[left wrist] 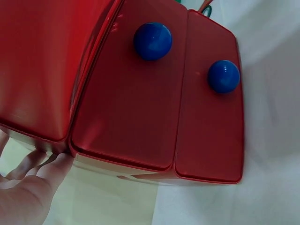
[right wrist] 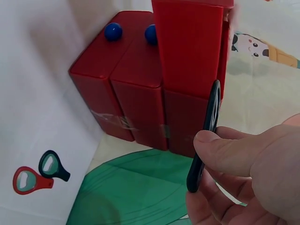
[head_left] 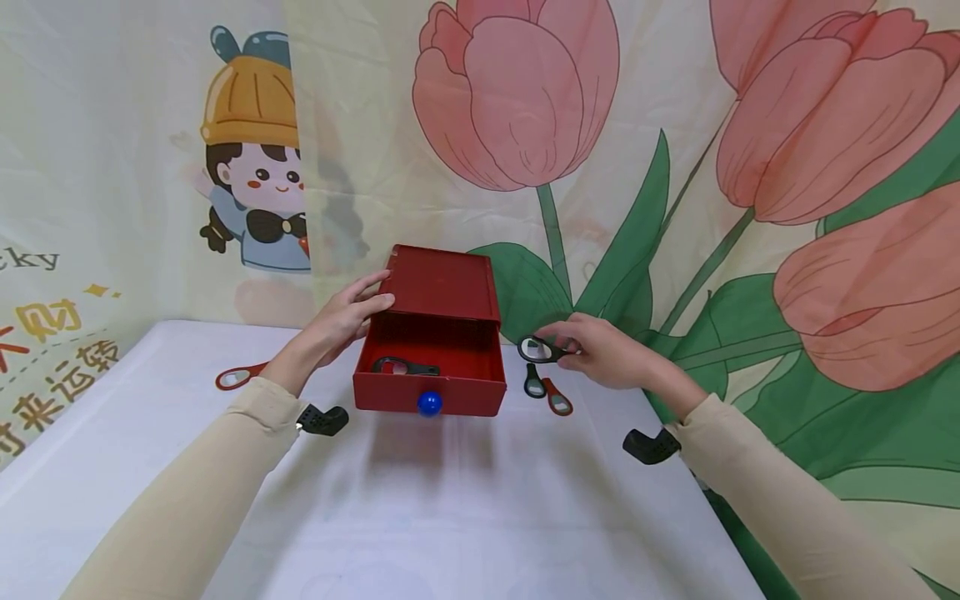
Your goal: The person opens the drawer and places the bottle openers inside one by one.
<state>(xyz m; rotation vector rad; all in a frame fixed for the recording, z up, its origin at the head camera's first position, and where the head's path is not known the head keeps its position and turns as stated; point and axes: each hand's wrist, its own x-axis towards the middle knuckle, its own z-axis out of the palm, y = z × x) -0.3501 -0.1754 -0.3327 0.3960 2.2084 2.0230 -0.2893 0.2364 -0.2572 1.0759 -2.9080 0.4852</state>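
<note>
A red drawer box (head_left: 442, 283) stands mid-table with its top drawer (head_left: 465, 395) pulled out; the drawer front carries a blue knob (head_left: 430, 403). A black bottle opener (head_left: 401, 366) lies inside the drawer. My left hand (head_left: 348, 318) rests with straight fingers on the box's left top edge; its fingers (left wrist: 35, 180) touch the box (left wrist: 126, 108) in the left wrist view. My right hand (head_left: 600, 352) pinches a second black bottle opener (head_left: 538, 350) just right of the drawer, seen edge-on (right wrist: 209, 126) between thumb (right wrist: 234, 150) and fingers.
A small black opener (head_left: 533, 382) and a red opener (head_left: 557, 397) lie right of the box, also seen in the right wrist view (right wrist: 52, 165) (right wrist: 28, 180). Another red opener (head_left: 238, 377) lies at left. Printed fabric hangs close behind. Two lower drawers show blue knobs (left wrist: 153, 41) (left wrist: 224, 76).
</note>
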